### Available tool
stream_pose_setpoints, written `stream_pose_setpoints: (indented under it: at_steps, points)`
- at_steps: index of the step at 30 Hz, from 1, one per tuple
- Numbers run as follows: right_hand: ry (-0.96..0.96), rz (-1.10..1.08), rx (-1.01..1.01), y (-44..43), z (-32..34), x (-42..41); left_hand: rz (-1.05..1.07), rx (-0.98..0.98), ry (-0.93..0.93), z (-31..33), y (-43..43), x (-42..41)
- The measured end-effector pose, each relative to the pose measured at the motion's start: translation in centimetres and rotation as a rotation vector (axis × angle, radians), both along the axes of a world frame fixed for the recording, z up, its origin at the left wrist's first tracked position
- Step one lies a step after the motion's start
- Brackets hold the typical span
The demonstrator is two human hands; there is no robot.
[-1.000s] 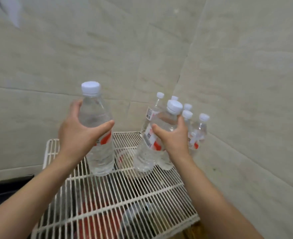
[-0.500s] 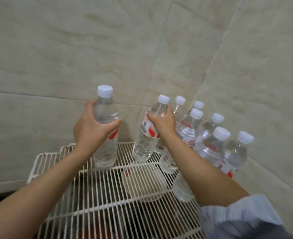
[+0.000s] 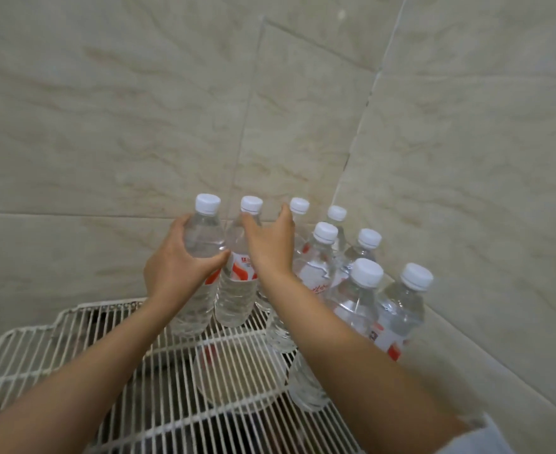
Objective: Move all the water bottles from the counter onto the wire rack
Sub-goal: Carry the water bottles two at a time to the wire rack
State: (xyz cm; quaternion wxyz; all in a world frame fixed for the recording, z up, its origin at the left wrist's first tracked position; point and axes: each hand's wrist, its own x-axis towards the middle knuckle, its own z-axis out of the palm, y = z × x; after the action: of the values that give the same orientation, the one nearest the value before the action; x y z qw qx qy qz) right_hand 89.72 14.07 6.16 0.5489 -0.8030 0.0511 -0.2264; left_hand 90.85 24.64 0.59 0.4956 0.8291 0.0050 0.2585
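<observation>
Two clear water bottles with white caps and red-white labels stand side by side at the back of the white wire rack. My left hand wraps around the left bottle, which rests upright on the wires. My right hand is closed around the bottle next to it, fingers reaching up near its neck. Several more bottles of the same kind stand packed in the rack's back right corner against the wall.
Tiled walls meet in a corner right behind the bottles. Below the rack, a pale round container and dark and red items show through the wires. The rack's left and front wires carry nothing.
Both hands have pushed their bottles back and rightward toward the corner. The left bottle now stands beside the right one, and the camera has moved closer.
</observation>
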Motion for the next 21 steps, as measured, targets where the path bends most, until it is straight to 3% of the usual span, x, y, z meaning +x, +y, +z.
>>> stream_pose_setpoints:
  at_steps: [6, 10, 14, 21]
  points:
    - [0.004, 0.197, 0.102, -0.6, -4.4, -7.8, -0.036, 0.033, 0.074, 0.3, 0.1, -1.1]
    - [0.154, 0.236, -0.050, -2.5, -7.8, -10.3, -0.117, 0.082, 0.144, -0.6, 1.4, -3.3]
    - [0.315, 0.300, -0.234, -3.2, -9.7, -12.4, 0.000, 0.229, 0.307, -2.0, 3.2, -7.0]
    - [0.321, 0.442, -0.331, -2.1, -10.5, -18.2, 0.140, 0.268, 0.341, -2.6, 6.6, -17.0]
